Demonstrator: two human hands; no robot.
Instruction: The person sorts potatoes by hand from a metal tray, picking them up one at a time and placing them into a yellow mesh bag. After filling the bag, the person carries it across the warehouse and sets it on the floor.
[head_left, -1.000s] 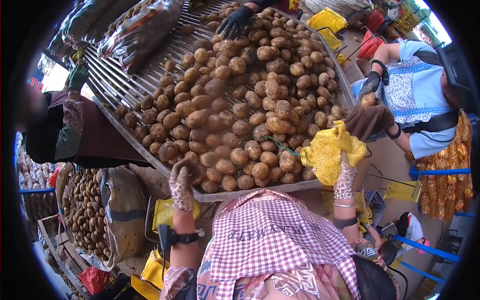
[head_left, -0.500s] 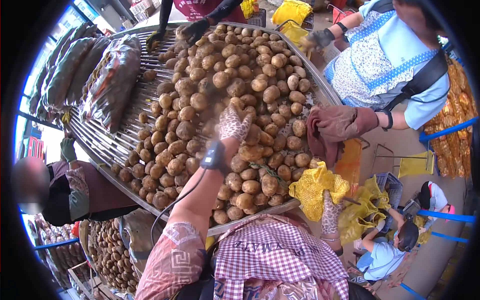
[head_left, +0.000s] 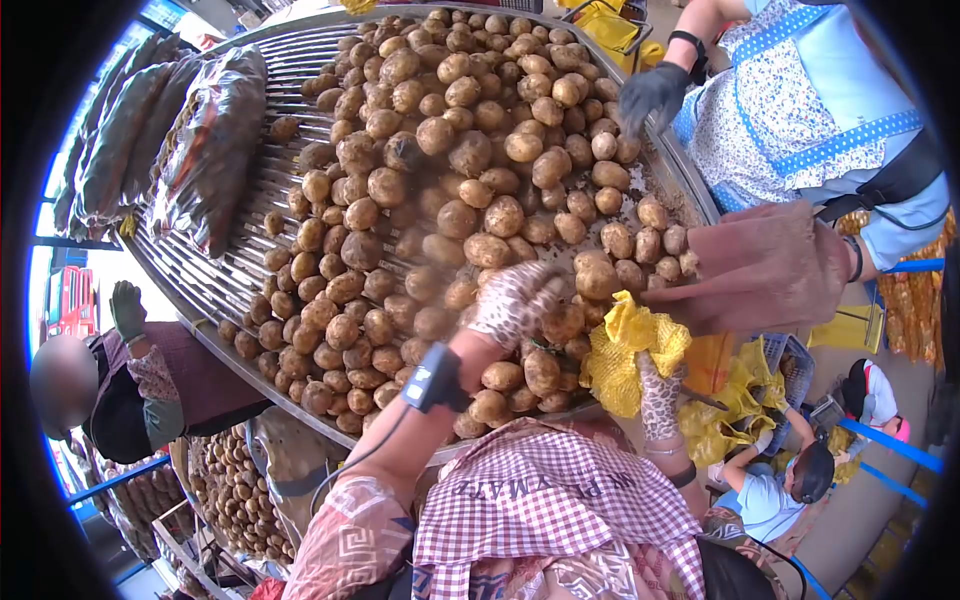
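My left hand (head_left: 518, 302), in a leopard-print glove, is low over the heap of potatoes (head_left: 505, 215) on the slatted metal table. Its fingers are smeared by motion but look spread, pressing against potatoes at the near right of the heap. A potato (head_left: 596, 275) lies just beyond the fingertips. My right hand (head_left: 660, 385), gloved alike, grips a bunched yellow mesh bag (head_left: 615, 365) at the table's near right edge. How far the bag's mouth is spread I cannot make out. A black device (head_left: 432, 378) with a cable is strapped to my left wrist.
Filled sacks (head_left: 210, 145) lie on the slats at the far left. A co-worker's grey-gloved hand (head_left: 655, 95) is at the right rim; brown cloth (head_left: 765, 270) covers that person's other forearm over the table. Another person's gloved hand (head_left: 128, 310) is at the left edge.
My left hand has moved right and nearer across the heap, and potatoes there have shifted. My right hand still holds the bag. The co-worker's brown-covered arm has moved right; the far worker is out of view.
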